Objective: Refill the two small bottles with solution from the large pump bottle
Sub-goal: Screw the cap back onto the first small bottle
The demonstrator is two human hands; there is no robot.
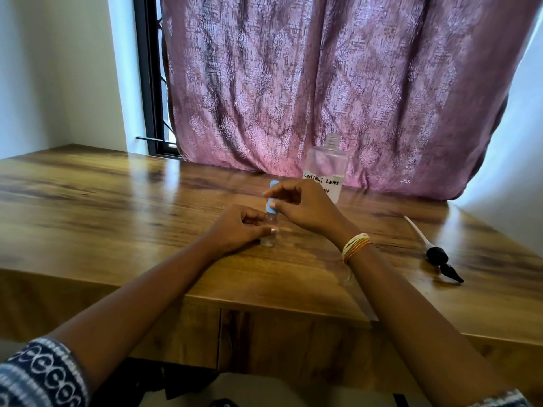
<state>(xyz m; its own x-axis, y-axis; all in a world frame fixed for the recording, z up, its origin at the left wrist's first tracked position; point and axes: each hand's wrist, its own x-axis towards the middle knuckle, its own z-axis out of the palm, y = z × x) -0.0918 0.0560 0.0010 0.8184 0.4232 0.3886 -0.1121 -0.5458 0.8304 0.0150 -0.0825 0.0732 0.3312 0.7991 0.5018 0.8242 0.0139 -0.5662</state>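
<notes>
- The left hand (235, 227) pinches the small bottle (269, 230) upright on the worktop (117, 207), seemingly to steady it.
- The right hand (302, 205) pinches its blue cap (271, 201), likely twisting.
- Behind stands the large bottle (326, 165), its neck open; its pump (437, 254) lies well apart to the right, clear of the hands.

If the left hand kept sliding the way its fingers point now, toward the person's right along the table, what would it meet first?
The left hand already grips the small clear bottle, so nothing lies between them. Beyond it, the right forearm probably crosses that line, though depth is unclear.
</notes>
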